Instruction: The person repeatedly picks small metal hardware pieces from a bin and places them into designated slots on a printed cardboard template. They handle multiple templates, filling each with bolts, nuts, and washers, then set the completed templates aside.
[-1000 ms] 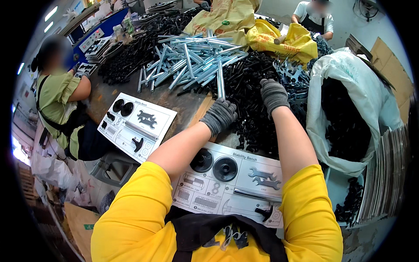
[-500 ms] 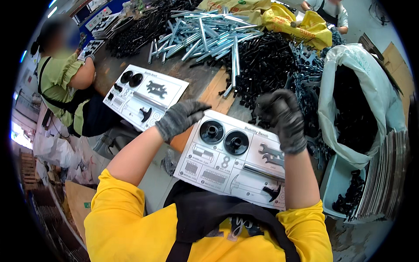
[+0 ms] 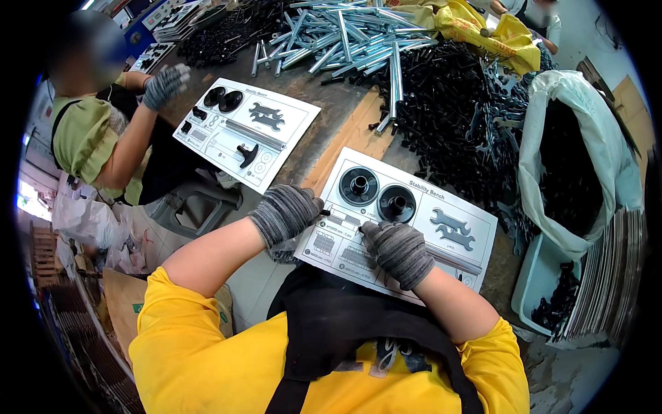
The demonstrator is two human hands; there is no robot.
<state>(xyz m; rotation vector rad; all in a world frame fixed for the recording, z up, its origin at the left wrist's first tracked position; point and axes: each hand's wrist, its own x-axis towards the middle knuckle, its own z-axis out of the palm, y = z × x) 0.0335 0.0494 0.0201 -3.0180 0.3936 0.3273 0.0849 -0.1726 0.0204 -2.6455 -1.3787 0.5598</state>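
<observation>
Because the card (image 3: 394, 172) lies slightly turned at the near edge of the bench (image 3: 331, 103), I see both gloved hands meet over it with the elbows bent. Its parts sit apart on the print, I judge so that none covers another: two discs (image 3: 359, 185) side by side, the wrenches (image 3: 455, 239) to their right, the tube (image 3: 455, 261) slanting below those, partly behind the right hand.

The left hand (image 3: 286, 214) is at the card's left edge, its grip closed on a small black piece (image 3: 323, 212). It looks pinched by one end, probably to leave the other free. From where I watch, that piece pokes out just beyond the fingertips, between the two hands and nearer the left, below the discs.

The right hand (image 3: 400, 254) is over the middle of the card, fingers bent down; a dark bit shows at their tips, but I cannot tell whether that grip holds it.

Past the card I have a black heap (image 3: 441, 117) and loose tubes (image 3: 345, 38), close enough, I think, to reach from the seat. On the left lies a second card (image 3: 296, 114), with a co-worker's hand (image 3: 165, 86) raised near it.
</observation>
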